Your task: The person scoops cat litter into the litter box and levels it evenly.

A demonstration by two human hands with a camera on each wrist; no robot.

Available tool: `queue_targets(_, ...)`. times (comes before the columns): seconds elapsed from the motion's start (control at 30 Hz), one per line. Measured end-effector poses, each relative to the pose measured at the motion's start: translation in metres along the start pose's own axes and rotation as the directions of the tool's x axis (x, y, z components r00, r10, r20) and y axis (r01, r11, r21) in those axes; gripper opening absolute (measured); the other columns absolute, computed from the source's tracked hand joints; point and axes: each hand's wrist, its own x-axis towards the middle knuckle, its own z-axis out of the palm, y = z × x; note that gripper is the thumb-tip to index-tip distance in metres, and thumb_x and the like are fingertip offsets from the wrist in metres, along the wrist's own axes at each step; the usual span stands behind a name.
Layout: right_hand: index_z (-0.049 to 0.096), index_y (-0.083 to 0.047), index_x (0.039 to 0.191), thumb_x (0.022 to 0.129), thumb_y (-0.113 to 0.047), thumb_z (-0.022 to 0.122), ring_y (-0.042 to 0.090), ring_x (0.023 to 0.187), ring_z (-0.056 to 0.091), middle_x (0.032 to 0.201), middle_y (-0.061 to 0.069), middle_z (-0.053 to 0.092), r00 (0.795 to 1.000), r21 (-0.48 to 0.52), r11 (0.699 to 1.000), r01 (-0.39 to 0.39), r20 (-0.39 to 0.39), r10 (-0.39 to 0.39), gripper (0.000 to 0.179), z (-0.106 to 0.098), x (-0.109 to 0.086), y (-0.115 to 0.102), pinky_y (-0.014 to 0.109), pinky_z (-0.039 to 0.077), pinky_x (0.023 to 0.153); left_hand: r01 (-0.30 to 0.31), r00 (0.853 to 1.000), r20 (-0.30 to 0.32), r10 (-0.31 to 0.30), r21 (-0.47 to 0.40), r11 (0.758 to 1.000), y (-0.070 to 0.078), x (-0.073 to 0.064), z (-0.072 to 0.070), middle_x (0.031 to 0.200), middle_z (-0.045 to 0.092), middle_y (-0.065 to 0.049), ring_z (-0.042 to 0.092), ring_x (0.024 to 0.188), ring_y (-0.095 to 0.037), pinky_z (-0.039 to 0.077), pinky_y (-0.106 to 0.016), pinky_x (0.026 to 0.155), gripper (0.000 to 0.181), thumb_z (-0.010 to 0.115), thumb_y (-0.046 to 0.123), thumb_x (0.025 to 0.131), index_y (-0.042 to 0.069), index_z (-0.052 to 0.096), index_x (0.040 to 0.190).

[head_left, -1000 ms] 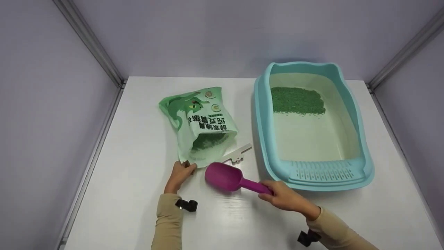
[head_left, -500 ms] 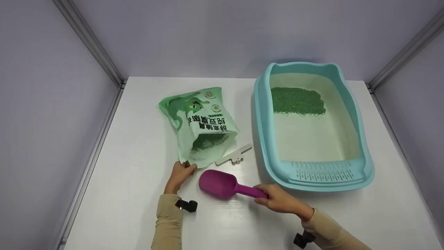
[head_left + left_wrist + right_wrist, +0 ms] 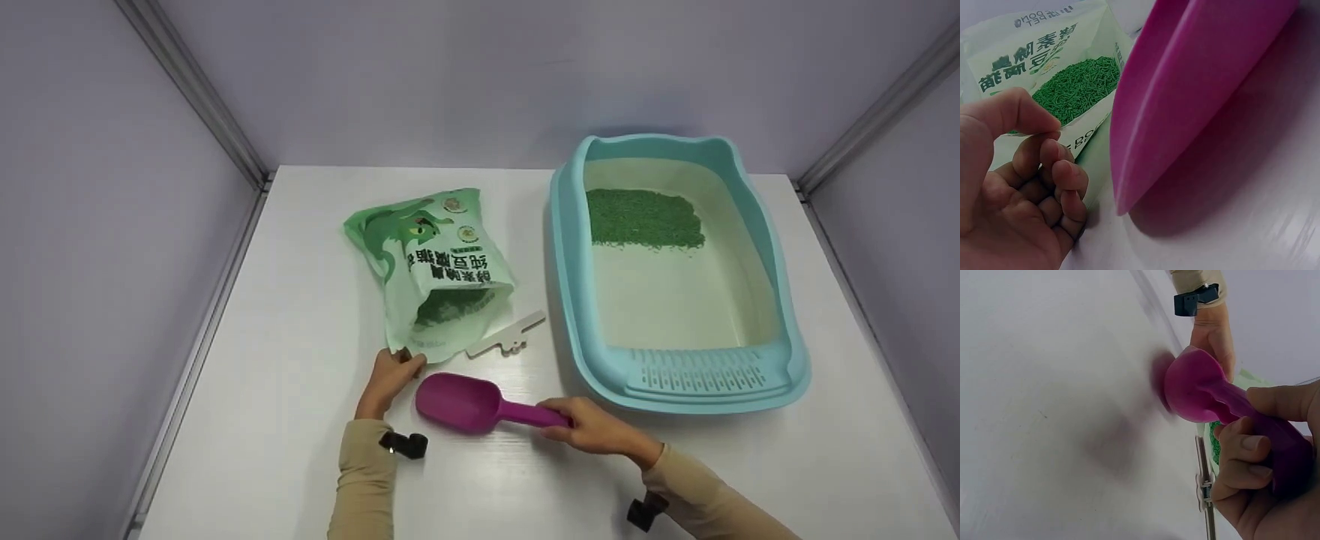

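Observation:
A green cat litter bag (image 3: 442,240) lies on the table with its mouth facing the person. Green pellets (image 3: 1081,87) show inside it in the left wrist view. The left hand (image 3: 391,379) pinches the near lip of the bag between thumb and fingers. In the right hand (image 3: 596,426) is the handle of a magenta scoop (image 3: 459,403), gripped with curled fingers. The scoop's bowl is just in front of the bag's mouth, beside the left hand, and nothing shows in it. Its shadow falls on the table below, in the right wrist view.
A light blue litter box (image 3: 574,315) stands at the right, with a patch of green pellets (image 3: 643,217) at the far end of its floor. Between bag and box lies a pale sealing clip (image 3: 508,335). Grey walls (image 3: 480,82) enclose the table's back and sides.
The right hand has moved the scoop left and toward the person, away from the clip it partly covered. The left hand and the bag have stayed in place.

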Motion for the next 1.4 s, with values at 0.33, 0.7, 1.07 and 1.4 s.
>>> queue_targets(0.33, 0.067, 0.000, 0.098, 0.083, -0.009, 0.068, -0.002, 0.062, 0.041, 0.074, 0.009, 0.065, 0.992, -0.173, 0.985, 0.008, -0.124, -0.030, 0.018, 0.009, 0.014, 0.010, 0.017, 0.038, 0.059, 0.003, 1.000, 0.008, -0.003, -0.017, 1.000, 0.002, -0.002, 0.000, 0.057, 0.045, 0.004, 0.042, 0.058, -0.011, 0.041, -0.025, 0.061, 0.025, 0.058, 0.008, 0.079, 0.013, 0.042, 0.061)
queue_targets(0.7, 0.069, -0.003, 0.092, 0.081, -0.012, 0.073, 0.002, 0.064, 0.045, 0.073, 0.005, 0.064, 0.987, -0.305, 0.952, 0.028, -0.140, -0.074, 0.015, 0.008, 0.019, 0.016, 0.018, 0.039, 0.060, 0.008, 1.000, 0.001, -0.008, -0.050, 0.999, 0.001, -0.002, -0.001, 0.055, 0.045, 0.004, 0.041, 0.056, -0.012, 0.040, -0.025, 0.059, 0.024, 0.058, 0.008, 0.079, 0.013, 0.045, 0.059)
queue_targets(1.07, 0.071, -0.004, 0.085, 0.075, -0.012, 0.077, 0.003, 0.070, 0.042, 0.076, 0.003, 0.055, 0.972, -0.393, 0.918, 0.049, -0.191, -0.134, 0.014, 0.018, 0.022, 0.030, 0.016, 0.038, 0.060, 0.018, 1.000, -0.010, -0.019, -0.020, 1.000, 0.003, -0.002, -0.001, 0.056, 0.046, 0.003, 0.042, 0.058, -0.014, 0.040, -0.027, 0.062, 0.023, 0.058, 0.010, 0.079, 0.013, 0.045, 0.060)
queue_targets(1.4, 0.067, -0.001, 0.083, 0.071, -0.003, 0.075, 0.010, 0.071, 0.047, 0.075, 0.005, 0.054, 0.952, -0.416, 0.905, 0.091, -0.230, -0.202, 0.015, 0.022, 0.027, 0.034, 0.022, 0.042, 0.064, 0.025, 1.000, 0.011, -0.025, -0.024, 0.999, 0.002, -0.002, -0.001, 0.058, 0.046, 0.003, 0.042, 0.059, -0.014, 0.039, -0.027, 0.061, 0.022, 0.058, 0.011, 0.080, 0.013, 0.044, 0.063)
